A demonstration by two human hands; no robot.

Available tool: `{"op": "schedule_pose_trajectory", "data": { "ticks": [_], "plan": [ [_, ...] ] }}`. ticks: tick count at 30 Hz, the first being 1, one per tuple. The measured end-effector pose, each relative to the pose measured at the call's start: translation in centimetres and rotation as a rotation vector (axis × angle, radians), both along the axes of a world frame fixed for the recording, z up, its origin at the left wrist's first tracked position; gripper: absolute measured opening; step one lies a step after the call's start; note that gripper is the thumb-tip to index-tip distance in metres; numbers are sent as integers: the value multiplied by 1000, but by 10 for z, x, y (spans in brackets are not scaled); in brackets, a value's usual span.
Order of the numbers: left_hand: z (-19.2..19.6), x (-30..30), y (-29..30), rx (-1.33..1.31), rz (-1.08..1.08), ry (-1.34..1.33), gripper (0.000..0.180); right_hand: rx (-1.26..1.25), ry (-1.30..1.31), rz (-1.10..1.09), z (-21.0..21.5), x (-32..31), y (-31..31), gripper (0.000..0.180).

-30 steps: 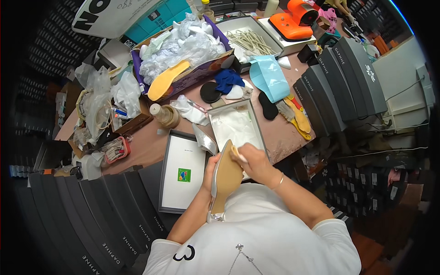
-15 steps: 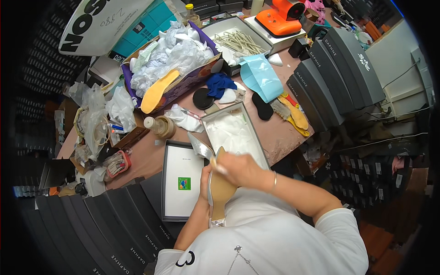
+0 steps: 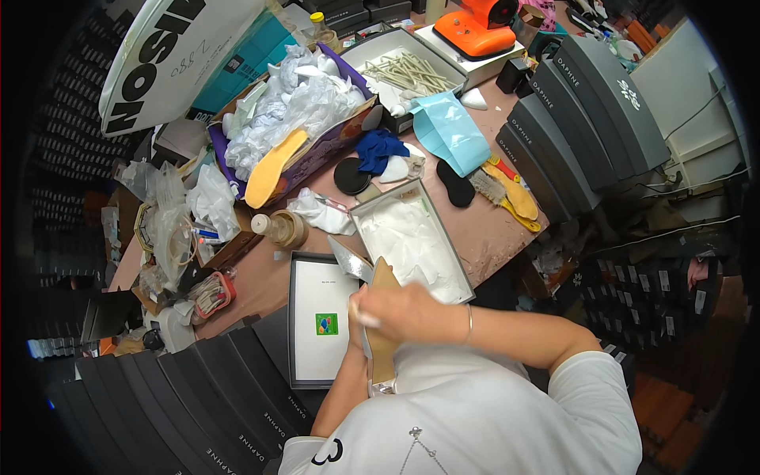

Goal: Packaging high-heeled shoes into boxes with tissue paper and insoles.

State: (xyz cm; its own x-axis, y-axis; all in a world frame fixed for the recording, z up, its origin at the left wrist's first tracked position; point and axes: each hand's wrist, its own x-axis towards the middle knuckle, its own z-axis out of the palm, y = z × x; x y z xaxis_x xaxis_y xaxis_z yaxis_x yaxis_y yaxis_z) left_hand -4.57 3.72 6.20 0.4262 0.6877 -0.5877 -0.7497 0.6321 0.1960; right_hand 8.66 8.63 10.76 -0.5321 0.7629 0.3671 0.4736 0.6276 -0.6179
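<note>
Left hand (image 3: 355, 328) grips one shoe (image 3: 382, 360); right hand (image 3: 412, 313), blurred, is closed on one pale scrap (image 3: 366, 319). At the surface's near edge (image 3: 507, 244), one box (image 3: 448, 244) holds white paper (image 3: 404, 237).

Diffuse, fairly bright light covers the tabletop (image 3: 491, 245), with soft shadows; its direction is indeterminate. Small glints mark the silvery lower end of the shoe (image 3: 383, 360), and the white shirt (image 3: 491, 404) appears pale, with little detail. Motion blur smears the right hand (image 3: 412, 313), while the tabletop is sharper. Toward the periphery, fisheye distortion bows the dark boxes (image 3: 182, 404), illumination falls off, and the corners are black.
</note>
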Motion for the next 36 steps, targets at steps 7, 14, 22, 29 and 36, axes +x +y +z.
{"op": "schedule_pose_trajectory", "data": {
  "ticks": [7,14,22,29,36],
  "plan": [
    [-8,-4,8,58,-140,120,61,13,-21,-14,12,3,-25,16],
    [21,3,29,239,-82,-42,65,33,-237,-462,-21,89,75,53],
    [7,9,55,497,233,232,55,-1343,555,252,-37,38,-50,37],
    [-65,-44,-14,462,-207,1316,58,-1191,641,-271,-34,110,-27,20],
    [-70,-40,7,569,-623,1457,33,-1403,819,-165,-45,91,-36,24]
  ]
}}
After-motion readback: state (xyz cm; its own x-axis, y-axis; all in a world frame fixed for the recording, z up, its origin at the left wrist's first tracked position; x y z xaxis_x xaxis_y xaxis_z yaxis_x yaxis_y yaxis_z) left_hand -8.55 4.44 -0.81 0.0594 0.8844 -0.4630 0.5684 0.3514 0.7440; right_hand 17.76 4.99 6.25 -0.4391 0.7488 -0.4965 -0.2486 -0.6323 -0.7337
